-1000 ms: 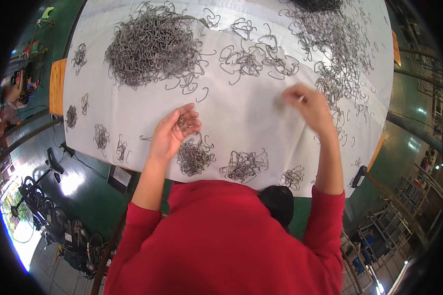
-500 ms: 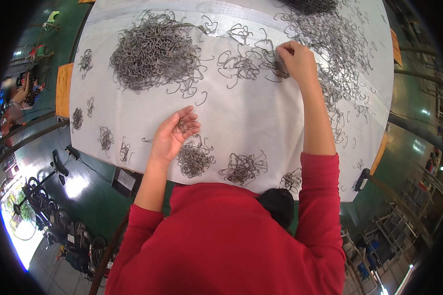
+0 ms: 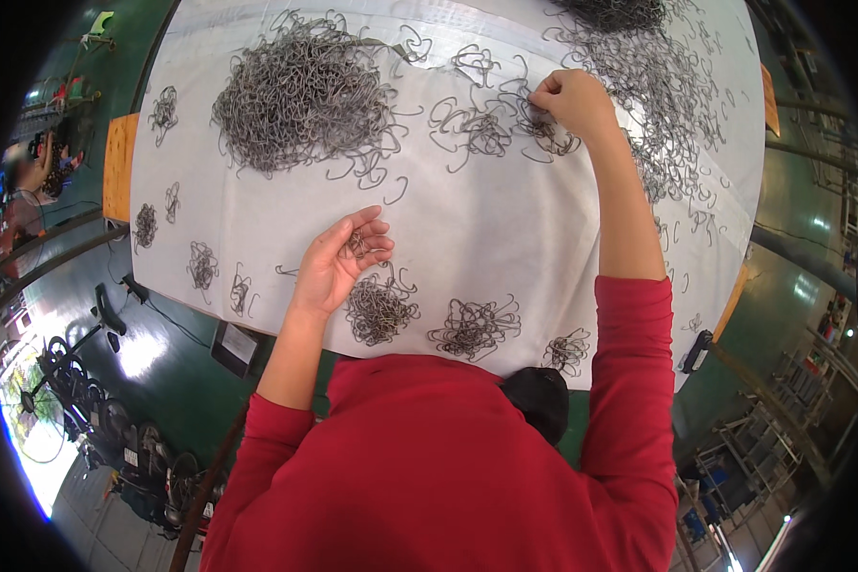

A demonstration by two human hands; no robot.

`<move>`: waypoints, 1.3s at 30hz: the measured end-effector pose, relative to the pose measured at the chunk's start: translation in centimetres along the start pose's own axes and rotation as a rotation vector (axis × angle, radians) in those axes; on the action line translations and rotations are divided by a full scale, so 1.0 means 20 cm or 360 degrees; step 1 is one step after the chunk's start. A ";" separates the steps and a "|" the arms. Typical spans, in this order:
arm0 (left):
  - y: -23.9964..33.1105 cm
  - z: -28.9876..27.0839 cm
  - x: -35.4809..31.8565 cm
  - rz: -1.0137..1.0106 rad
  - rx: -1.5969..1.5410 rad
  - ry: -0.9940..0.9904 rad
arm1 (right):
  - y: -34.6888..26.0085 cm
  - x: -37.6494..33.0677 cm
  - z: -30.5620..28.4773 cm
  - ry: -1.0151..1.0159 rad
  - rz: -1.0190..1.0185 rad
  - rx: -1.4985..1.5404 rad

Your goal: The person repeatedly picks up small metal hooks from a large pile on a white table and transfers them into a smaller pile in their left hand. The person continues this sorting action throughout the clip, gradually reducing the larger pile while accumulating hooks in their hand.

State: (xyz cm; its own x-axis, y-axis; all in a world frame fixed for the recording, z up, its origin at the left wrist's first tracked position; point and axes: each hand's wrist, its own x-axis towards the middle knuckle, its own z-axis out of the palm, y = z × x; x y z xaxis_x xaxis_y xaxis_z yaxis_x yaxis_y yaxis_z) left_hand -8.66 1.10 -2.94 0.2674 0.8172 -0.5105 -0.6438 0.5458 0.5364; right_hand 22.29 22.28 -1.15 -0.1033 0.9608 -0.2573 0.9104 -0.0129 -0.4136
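Bent grey wire hooks lie in heaps across a white-covered table (image 3: 534, 219). My left hand (image 3: 329, 267) is held palm up over the near middle, its fingers curled around a few wire hooks (image 3: 357, 244). Just below it sits a small pile of hooks (image 3: 379, 313). Farther off, my right hand (image 3: 580, 103) is closed in a pinch at the edge of a loose cluster of hooks (image 3: 555, 143); whatever its fingertips hold is too small to make out. To the left of that lies another loose cluster (image 3: 481, 132).
A large hook heap (image 3: 300, 100) fills the far left, and a wide scatter of hooks (image 3: 672, 114) covers the far right. Small piles line the near edge, including one pile (image 3: 475, 326) in the middle. A black object (image 3: 698, 351) sits at the right edge.
My right hand has shifted slightly right and farther away, still pinched over the loose cluster. The left hand keeps its place with the hooks in it.
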 end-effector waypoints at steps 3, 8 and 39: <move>0.00 0.00 0.00 0.0007 0.0002 -0.0011 | -0.01 0.00 0.01 -0.0017 -0.0012 -0.0068; 0.00 0.00 0.00 0.0015 -0.0004 -0.0030 | -0.06 -0.02 -0.12 -0.0101 -0.0021 0.0392; 0.00 0.00 0.00 0.0013 0.0049 0.0036 | -0.04 -0.76 0.05 -0.0007 -0.0245 0.0477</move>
State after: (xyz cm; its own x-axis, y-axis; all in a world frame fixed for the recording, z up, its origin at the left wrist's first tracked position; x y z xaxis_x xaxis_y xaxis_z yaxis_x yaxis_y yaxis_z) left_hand -8.61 1.13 -2.90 0.2457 0.8173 -0.5212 -0.6236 0.5449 0.5606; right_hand 22.68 7.42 2.16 -0.2327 0.9566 -0.1753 0.7257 0.0509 -0.6862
